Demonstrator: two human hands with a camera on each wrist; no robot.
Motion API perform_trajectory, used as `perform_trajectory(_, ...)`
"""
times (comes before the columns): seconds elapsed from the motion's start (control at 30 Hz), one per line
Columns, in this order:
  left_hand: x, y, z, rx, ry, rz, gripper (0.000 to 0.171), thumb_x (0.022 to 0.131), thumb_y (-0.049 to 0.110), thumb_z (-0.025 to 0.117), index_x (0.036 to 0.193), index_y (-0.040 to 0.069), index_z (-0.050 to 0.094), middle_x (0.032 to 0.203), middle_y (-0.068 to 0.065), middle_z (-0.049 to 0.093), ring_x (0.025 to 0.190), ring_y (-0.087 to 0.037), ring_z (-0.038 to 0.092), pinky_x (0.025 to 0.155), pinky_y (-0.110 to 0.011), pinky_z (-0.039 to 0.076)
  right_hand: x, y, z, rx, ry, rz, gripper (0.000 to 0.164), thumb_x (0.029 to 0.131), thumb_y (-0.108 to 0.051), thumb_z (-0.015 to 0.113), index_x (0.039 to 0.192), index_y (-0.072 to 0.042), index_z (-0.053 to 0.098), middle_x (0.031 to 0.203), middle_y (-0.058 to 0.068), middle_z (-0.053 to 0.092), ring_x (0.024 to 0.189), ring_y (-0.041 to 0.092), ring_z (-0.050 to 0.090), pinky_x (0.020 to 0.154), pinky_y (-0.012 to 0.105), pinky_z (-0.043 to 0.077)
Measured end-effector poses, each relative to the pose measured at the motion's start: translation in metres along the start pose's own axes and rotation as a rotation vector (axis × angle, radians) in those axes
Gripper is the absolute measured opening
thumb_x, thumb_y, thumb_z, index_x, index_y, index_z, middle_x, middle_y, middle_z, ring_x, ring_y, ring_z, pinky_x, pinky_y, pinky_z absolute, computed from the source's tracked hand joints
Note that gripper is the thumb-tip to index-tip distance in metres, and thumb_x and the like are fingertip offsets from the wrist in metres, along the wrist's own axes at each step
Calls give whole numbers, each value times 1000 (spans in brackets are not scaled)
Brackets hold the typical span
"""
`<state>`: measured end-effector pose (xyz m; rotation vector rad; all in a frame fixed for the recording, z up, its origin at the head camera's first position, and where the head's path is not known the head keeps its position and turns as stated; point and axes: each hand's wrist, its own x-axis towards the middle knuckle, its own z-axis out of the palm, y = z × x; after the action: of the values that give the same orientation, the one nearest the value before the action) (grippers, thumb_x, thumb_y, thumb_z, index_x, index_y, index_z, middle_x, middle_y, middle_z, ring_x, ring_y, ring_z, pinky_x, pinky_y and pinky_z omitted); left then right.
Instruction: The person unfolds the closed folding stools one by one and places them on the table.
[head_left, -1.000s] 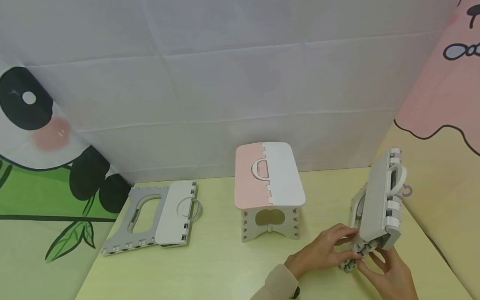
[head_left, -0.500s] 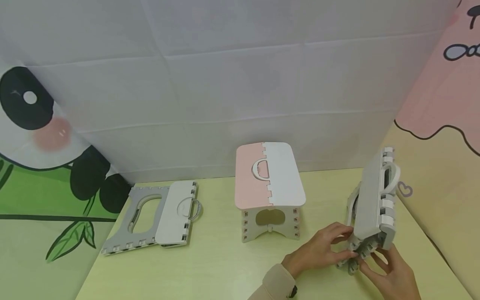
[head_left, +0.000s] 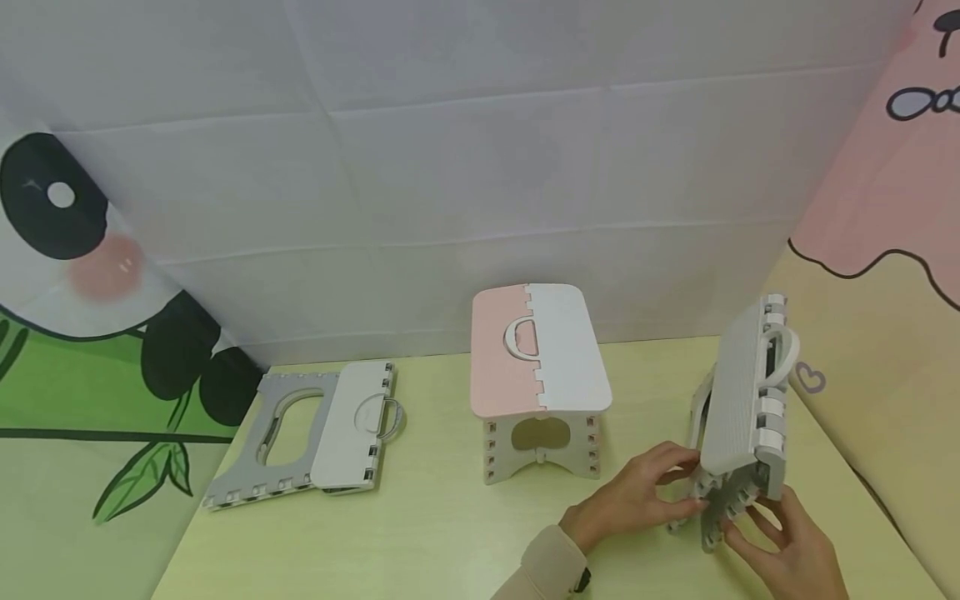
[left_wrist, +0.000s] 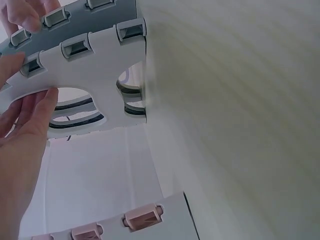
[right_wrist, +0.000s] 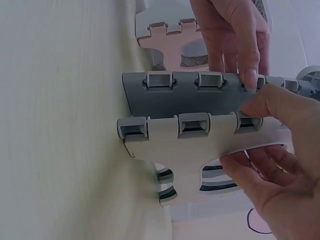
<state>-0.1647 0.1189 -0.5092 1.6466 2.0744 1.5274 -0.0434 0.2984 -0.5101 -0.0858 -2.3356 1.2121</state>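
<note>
A grey and white folding stool (head_left: 738,392) stands part-folded on the table's right side, its carry handle facing right. My left hand (head_left: 637,500) pinches the near end of its left leg panel, thumb on the edge. The right hand (head_left: 795,546) pinches the other leg panel, with fingertips through its cut-out in the right wrist view. There, a gap shows between the two hinged panels (right_wrist: 165,132). In the left wrist view, the left hand (left_wrist: 27,145) has fingers inside a panel's oval opening.
A pink and white stool (head_left: 562,350) stands unfolded at the table's middle. Another grey and white folding stool (head_left: 348,433) lies flat at the left. A white sheet (head_left: 450,183) hangs behind the table (head_left: 420,550), and printed cloths flank both sides.
The two lower leg panels have moved further apart. The held stool has shifted slightly left, and my left hand has moved a little left with it. The other stools have not moved.
</note>
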Motion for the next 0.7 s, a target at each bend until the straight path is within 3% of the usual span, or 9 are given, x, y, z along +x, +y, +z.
perform_trajectory(0.3, 0, -1, -2, 12, 1, -12, 52, 90, -4, 76, 137, -6, 53, 130, -15, 57, 126, -12, 57, 103, -15, 45, -2, 2, -4, -15, 0, 25, 69, 65, 21, 84, 125, 6, 53, 116, -36, 48, 105, -24, 45, 78, 2, 49)
perform_trajectory(0.7, -3, -1, -5, 8, 4, -22, 51, 91, -8, 73, 137, -6, 53, 128, -15, 58, 125, -9, 56, 103, -17, 46, -6, 2, -7, 44, 21, 54, 67, 66, 24, 83, 124, 8, 52, 120, -31, 53, 105, -19, 52, 81, 5, 50)
